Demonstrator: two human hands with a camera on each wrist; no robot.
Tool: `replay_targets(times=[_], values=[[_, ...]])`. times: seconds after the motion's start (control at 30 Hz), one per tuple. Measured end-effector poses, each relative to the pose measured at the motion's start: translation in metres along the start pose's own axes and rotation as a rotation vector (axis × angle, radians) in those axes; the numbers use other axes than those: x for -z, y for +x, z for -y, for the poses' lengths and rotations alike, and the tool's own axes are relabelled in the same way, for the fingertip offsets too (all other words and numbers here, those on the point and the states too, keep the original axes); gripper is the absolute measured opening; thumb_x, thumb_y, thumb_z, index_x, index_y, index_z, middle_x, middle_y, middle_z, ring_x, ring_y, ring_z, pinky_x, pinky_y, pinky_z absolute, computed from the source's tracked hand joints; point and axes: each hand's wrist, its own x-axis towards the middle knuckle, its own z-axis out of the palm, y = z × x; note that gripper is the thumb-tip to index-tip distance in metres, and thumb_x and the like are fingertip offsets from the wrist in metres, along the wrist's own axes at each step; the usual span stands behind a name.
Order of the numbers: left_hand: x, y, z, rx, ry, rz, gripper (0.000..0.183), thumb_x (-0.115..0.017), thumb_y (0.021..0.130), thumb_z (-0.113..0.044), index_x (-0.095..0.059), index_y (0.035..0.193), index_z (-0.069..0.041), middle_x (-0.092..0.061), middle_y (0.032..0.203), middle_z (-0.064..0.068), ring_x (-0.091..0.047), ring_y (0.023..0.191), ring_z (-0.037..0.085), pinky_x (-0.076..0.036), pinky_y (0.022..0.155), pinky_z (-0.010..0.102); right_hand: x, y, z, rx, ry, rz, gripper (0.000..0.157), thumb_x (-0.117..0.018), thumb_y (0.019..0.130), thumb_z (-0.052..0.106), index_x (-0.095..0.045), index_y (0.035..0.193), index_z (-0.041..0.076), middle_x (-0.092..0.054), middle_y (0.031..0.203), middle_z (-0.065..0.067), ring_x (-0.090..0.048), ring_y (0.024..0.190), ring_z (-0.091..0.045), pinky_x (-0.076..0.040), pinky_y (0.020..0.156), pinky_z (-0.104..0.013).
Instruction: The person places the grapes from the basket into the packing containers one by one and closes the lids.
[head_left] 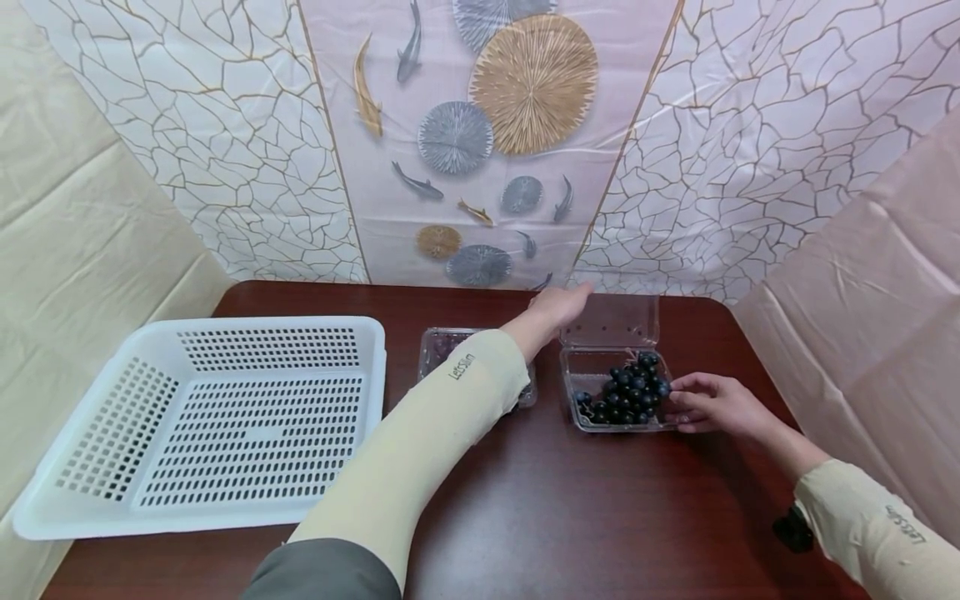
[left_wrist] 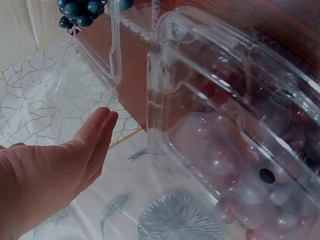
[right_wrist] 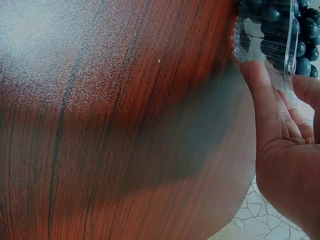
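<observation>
A clear hinged container (head_left: 596, 427) holds a bunch of dark grapes (head_left: 633, 387); its lid (head_left: 611, 321) stands raised at the back. My left hand (head_left: 558, 307) reaches across to the lid's left edge. Its fingers are straight and together, fingertips right at the clear plastic in the left wrist view, holding nothing. At the container's right side, my right hand (head_left: 720, 404) grips the wall and rim between thumb and fingers. A second clear container (left_wrist: 200, 107) with reddish grapes (left_wrist: 250, 190) sits to the left, partly hidden under my left forearm.
A large white perforated basket (head_left: 375, 367) stands on the left of the dark red wooden table (head_left: 570, 517). Patterned cloth (head_left: 450, 208) hangs right behind the table's back edge, with plain beige cloth (head_left: 862, 275) at the right side.
</observation>
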Motion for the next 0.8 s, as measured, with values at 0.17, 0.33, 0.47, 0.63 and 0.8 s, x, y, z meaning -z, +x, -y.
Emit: replay_targets(times=[0.17,0.33,0.47,0.63,0.8], values=[[0.002,-0.004,-0.006,-0.020,0.013,0.011,0.073,-0.048,0.108,-0.060,-0.050,0.160,-0.008,-0.046,0.166,0.011,-0.054,0.144,0.027,-0.054,0.109,0.038,0.000,0.000,0.000,0.001,0.023,0.006,0.035,-0.060,0.110,0.008,-0.052,0.131,-0.019,-0.079,0.109,-0.017,-0.080,0.090,-0.019,-0.067,0.079,-0.044],[0.004,-0.008,-0.011,-0.027,0.042,0.024,0.071,-0.052,0.108,-0.057,-0.044,0.164,-0.015,-0.045,0.167,0.007,-0.052,0.145,0.025,-0.055,0.108,0.038,0.001,0.001,0.000,-0.005,0.041,0.007,0.031,-0.060,0.110,0.007,-0.053,0.129,-0.017,-0.079,0.107,-0.013,-0.080,0.091,-0.019,-0.067,0.078,-0.043],[0.004,-0.011,-0.014,-0.025,0.041,0.033,0.068,-0.056,0.108,-0.055,-0.043,0.165,-0.020,-0.043,0.168,0.004,-0.050,0.147,0.024,-0.055,0.108,0.039,-0.001,0.000,0.002,-0.018,0.037,-0.006,0.034,-0.060,0.110,0.009,-0.052,0.131,-0.017,-0.079,0.108,-0.011,-0.080,0.091,-0.019,-0.067,0.079,-0.042],[0.004,-0.016,-0.015,-0.055,0.068,0.022,0.060,-0.056,0.108,-0.055,-0.053,0.157,-0.020,-0.049,0.161,0.005,-0.054,0.140,0.025,-0.057,0.104,0.041,-0.001,0.002,0.002,-0.036,0.027,-0.016,0.038,-0.060,0.110,0.010,-0.049,0.133,-0.018,-0.078,0.107,-0.010,-0.080,0.090,-0.018,-0.067,0.079,-0.041],[0.005,-0.021,-0.015,-0.149,0.161,0.019,0.056,-0.053,0.110,-0.054,-0.058,0.153,-0.018,-0.055,0.157,0.006,-0.056,0.138,0.026,-0.055,0.105,0.041,-0.002,0.004,0.002,-0.031,0.023,-0.026,0.039,-0.060,0.111,0.009,-0.047,0.134,-0.020,-0.078,0.106,-0.010,-0.080,0.087,-0.017,-0.067,0.078,-0.040]])
